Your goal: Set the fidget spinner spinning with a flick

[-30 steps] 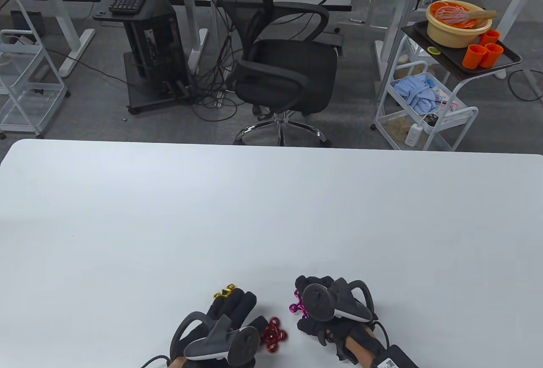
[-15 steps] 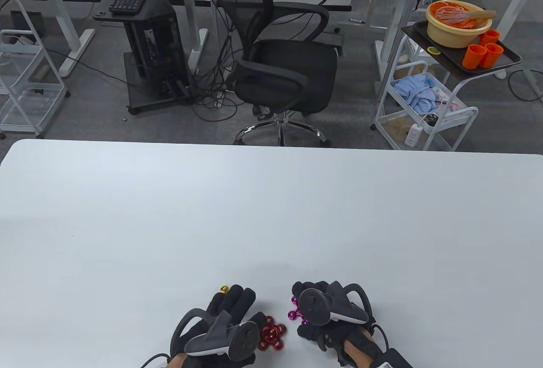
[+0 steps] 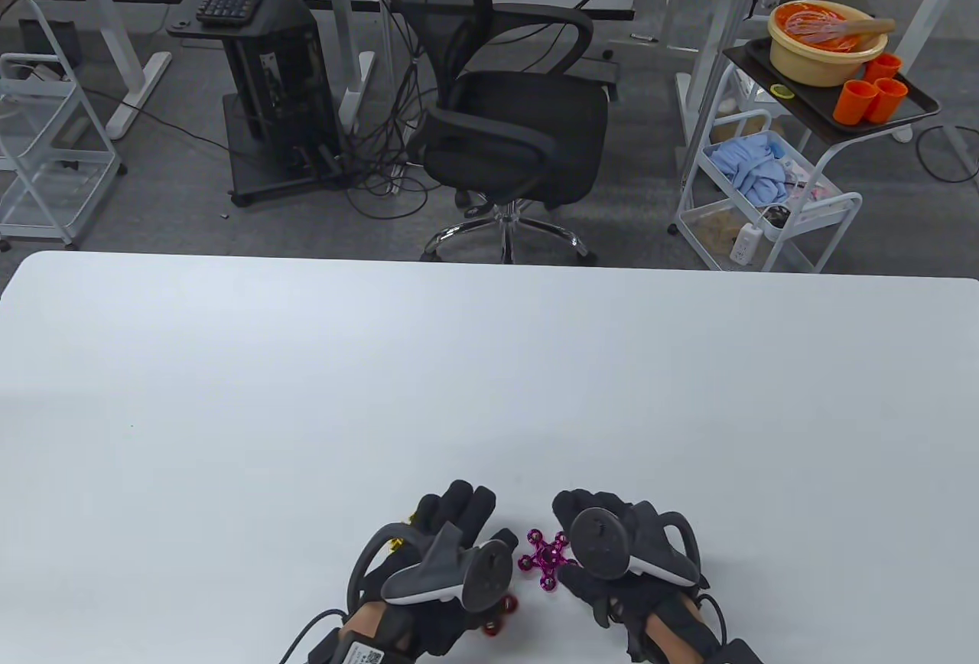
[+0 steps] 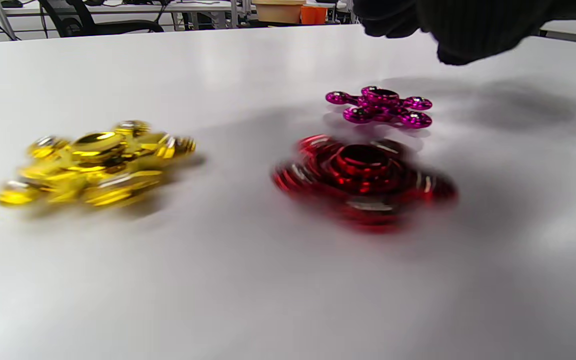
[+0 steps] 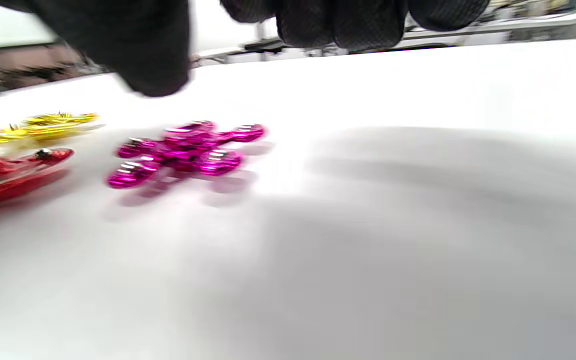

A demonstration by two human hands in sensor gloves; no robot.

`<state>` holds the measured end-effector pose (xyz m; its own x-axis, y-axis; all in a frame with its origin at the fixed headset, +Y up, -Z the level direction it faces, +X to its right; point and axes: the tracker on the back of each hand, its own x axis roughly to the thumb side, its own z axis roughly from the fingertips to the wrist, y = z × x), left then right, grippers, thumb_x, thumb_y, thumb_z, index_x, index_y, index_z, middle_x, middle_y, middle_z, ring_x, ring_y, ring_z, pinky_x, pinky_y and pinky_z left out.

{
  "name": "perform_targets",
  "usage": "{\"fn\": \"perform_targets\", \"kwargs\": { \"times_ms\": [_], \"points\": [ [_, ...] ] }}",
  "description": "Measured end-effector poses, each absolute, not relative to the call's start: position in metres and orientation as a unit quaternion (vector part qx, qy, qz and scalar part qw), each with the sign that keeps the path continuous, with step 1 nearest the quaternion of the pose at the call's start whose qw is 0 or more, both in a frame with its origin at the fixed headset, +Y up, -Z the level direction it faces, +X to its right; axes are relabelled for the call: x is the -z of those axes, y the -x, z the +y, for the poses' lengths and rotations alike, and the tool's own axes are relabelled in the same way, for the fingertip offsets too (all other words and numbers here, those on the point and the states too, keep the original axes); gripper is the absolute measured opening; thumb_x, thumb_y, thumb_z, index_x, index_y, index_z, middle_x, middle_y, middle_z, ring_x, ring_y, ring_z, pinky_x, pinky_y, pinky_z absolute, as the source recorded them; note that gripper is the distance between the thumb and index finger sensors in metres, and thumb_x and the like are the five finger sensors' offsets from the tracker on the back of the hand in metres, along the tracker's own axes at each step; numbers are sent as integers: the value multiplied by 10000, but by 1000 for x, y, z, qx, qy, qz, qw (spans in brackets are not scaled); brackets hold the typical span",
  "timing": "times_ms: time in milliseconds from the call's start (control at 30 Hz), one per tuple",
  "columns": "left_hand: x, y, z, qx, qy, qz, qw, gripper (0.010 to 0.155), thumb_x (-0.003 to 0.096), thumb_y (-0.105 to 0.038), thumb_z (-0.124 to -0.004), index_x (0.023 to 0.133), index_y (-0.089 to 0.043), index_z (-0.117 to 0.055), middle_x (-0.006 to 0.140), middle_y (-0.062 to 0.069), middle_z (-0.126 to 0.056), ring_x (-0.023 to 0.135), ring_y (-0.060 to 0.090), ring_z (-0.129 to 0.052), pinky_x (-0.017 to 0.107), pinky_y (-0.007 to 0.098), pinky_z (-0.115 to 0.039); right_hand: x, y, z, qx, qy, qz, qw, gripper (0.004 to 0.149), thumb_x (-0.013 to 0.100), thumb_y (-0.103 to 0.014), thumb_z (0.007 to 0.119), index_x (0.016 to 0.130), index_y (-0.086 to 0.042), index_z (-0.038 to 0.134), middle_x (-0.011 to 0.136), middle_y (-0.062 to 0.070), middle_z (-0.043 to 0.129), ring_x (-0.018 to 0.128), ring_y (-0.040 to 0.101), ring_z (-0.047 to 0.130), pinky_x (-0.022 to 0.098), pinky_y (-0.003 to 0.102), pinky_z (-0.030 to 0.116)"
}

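Note:
Three fidget spinners lie on the white table near its front edge. The magenta spinner lies uncovered between my hands, and also shows in the left wrist view and the right wrist view. The red spinner and the gold spinner look smeared there. In the table view the red spinner and the gold spinner only peek out from under my left hand. My right hand hovers just right of the magenta spinner. Both hands hold nothing; the fingers hang above the table.
Behind the table's far edge stand a black office chair and a white cart with a bowl and orange cups. The rest of the tabletop is bare white surface.
My left hand has moved right and forward and now covers most of the red spinner. My right hand has shifted slightly right, uncovering the magenta spinner.

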<state>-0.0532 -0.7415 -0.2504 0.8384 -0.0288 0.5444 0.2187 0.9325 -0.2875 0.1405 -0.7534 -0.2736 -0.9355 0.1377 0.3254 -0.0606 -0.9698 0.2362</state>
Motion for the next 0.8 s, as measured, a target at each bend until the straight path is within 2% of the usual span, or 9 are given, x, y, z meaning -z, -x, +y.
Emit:
{"fn": "perform_targets", "kwargs": {
  "times_ms": [67,167,267,400,600,633,700,733,800],
  "points": [
    [253,40,-745,77,183,-283,939,751,376,-597,-651,989,-350,-296,1058,113,75,984,408,34,731,627,-130,267,-146,-757,-979,-158,129,8,610,495,-300,743,1010,-180,440,1066,220,442,922,517,496,690,656,459],
    [255,21,-755,103,203,-291,929,754,374,-601,-646,989,-358,-284,1052,106,92,980,402,51,730,625,-117,261,-147,-764,-982,-151,116,-17,546,497,-250,716,996,-225,496,1048,209,494,900,499,542,684,648,477],
    [260,9,-763,120,216,-292,924,754,371,-602,-644,987,-366,-280,1047,103,101,977,400,59,729,623,-110,263,-144,-768,-980,-154,129,-3,570,503,-240,698,1007,-261,433,1079,211,332,938,513,373,708,655,351],
    [269,3,-772,121,235,-282,922,743,369,-606,-638,986,-376,-292,1046,99,105,976,398,62,729,622,-107,268,-143,-773,-979,-150,136,29,570,502,-223,688,1006,-267,427,1076,211,340,935,511,380,707,655,353],
    [274,4,-778,107,241,-275,925,720,369,-618,-633,977,-388,-324,1061,100,68,985,402,28,730,622,-133,272,-142,-783,-970,-150,184,42,575,491,-198,687,1004,-244,430,1068,213,352,930,509,390,703,654,364],
    [274,3,-778,100,242,-273,926,714,369,-618,-636,975,-383,-339,1065,101,57,988,402,23,730,622,-136,271,-144,-777,-964,-155,209,51,556,482,-181,688,992,-218,469,1061,205,371,923,501,417,698,647,388],
    [273,2,-777,108,241,-272,925,720,367,-619,-640,975,-374,-343,1069,98,48,990,401,17,731,621,-139,261,-152,-755,-930,-191,291,123,371,501,-174,687,862,-224,754,1063,194,442,923,499,468,702,647,417],
    [272,2,-777,115,241,-272,925,723,367,-620,-640,976,-375,-336,1069,98,50,989,402,19,731,621,-137,254,-157,-744,-934,-181,267,153,374,515,-186,677,882,-234,728,1061,184,470,920,487,505,704,638,446],
    [272,2,-777,109,243,-273,924,727,368,-618,-644,976,-368,-334,1069,99,46,989,402,15,731,621,-141,244,-167,-733,-965,-132,159,162,390,493,-159,691,879,-188,735,1027,200,562,884,499,576,679,649,489]
  ]
}}
